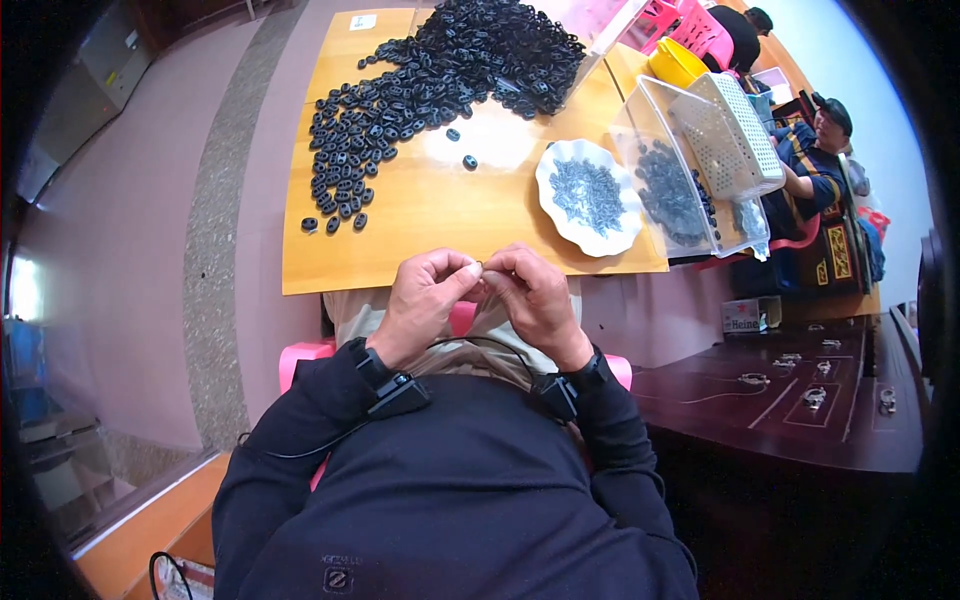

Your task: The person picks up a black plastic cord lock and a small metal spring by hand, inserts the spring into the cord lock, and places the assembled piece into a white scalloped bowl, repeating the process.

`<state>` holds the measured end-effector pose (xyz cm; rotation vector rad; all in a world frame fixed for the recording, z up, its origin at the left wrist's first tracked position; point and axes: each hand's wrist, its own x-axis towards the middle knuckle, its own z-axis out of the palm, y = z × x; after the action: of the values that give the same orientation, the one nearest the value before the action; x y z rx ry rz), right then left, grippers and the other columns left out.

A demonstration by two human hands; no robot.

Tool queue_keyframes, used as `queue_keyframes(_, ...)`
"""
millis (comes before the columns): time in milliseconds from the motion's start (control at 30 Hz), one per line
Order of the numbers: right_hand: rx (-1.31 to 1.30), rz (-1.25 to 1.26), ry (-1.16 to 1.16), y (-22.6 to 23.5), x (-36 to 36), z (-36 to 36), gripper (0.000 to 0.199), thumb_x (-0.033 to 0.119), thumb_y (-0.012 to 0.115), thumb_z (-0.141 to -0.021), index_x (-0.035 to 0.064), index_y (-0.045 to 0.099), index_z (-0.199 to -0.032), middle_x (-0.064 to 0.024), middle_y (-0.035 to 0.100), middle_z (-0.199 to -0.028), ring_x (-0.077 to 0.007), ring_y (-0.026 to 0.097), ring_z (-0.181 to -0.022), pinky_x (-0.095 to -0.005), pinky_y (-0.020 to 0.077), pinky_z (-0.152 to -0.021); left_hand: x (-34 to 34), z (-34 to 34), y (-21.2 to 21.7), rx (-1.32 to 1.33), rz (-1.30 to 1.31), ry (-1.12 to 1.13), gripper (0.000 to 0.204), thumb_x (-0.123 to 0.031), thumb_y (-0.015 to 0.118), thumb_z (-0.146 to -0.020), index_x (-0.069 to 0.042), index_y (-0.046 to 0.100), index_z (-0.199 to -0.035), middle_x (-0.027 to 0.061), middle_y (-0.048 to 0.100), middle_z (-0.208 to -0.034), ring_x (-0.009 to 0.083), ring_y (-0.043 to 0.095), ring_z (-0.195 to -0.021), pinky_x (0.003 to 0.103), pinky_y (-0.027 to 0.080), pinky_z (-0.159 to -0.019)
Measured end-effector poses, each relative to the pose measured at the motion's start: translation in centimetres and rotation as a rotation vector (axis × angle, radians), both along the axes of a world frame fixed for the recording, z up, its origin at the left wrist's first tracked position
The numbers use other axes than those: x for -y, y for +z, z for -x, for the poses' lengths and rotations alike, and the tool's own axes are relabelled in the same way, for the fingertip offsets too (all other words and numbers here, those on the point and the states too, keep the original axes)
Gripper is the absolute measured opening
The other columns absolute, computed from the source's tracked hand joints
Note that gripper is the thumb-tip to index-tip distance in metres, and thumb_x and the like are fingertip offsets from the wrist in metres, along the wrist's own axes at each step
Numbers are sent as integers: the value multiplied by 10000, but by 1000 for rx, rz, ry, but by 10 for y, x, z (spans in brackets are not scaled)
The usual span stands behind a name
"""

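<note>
My left hand [425, 300] and my right hand [537, 302] meet just off the table's near edge, above my lap. Thumbs and forefingers of both are pinched together, tip to tip. Whatever small piece is between them is mostly hidden by the fingers. Beyond them, a big heap of black oval two-holed pieces [470, 70] covers the far part of the wooden table [430, 225]. One single oval piece [470, 162] lies apart from the heap, with another close by. To the right of my hands stands a white scalloped dish [552, 208] holding many tiny greyish parts [588, 195].
A clear plastic box [655, 95] with small dark parts stands at the table's right, a white perforated basket [730, 130] leaning in it. Behind is a yellow basin [678, 62]. Another person [800, 150] sits farther right. A dark red panelled surface [780, 390] lies at my right.
</note>
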<state>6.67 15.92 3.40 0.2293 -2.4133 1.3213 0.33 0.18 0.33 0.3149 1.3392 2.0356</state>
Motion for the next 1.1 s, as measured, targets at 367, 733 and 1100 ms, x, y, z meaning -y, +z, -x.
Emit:
queue_keyframes(367, 115, 59, -8, -7, -5, -4, 68, 30, 634, -864, -16, 587, -844, -113, 600, -741, -197, 620, -658, -298, 477, -578, -1, -2, 6, -62, 18, 0, 140, -87, 569, -928, 43, 622, -932, 63, 655, -851, 91, 622, -756, 223, 524, -724)
queue_keyframes(733, -80, -174, -17, -6, -2, -2, 90, -62, 598, -798, -16, 565, -867, -145, 579, -770, -302, 603, -699, -344, 478, -602, 0, 0, 1, -47, 35, 1, 140, -91, 570, -930, 34, 631, -916, 46, 658, -832, 87, 618, -743, 220, 515, -696)
queue_keyframes(1100, -74, -357, 10, 2, -5, -11, 150, -50, 592, -783, 6, 552, -916, -152, 578, -817, -332, 601, -716, -374, 481, -625, -2, -3, 6, -74, 67, -13, 135, -111, 575, -927, 12, 623, -900, 28, 635, -801, 88, 595, -712, 224, 497, -680)
